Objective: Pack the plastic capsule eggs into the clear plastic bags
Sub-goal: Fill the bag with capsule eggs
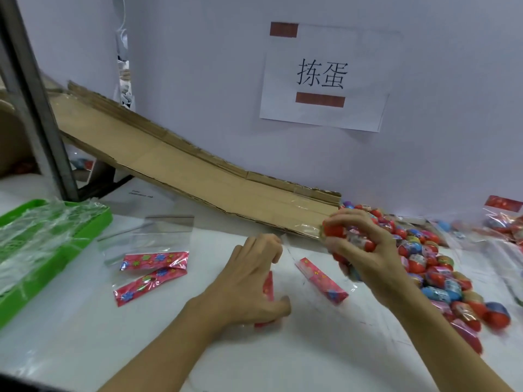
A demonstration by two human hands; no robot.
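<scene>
Right hand [365, 244]: fingers curled round a clutch of eggs [351, 236]. Left hand [254, 278]: pinching open a clear bag [305, 275] mid-table. Egg pile [441, 273] along right edge: mostly unpacked. Filled bags [506, 219]: few, far right corner.

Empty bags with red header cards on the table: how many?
3, maybe more hidden. Two lie overlapped left of centre, one above the other. A third is held open between the left hand and right hand.

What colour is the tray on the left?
Bright green tray, with clear plastic piled in it; head view.
</scene>
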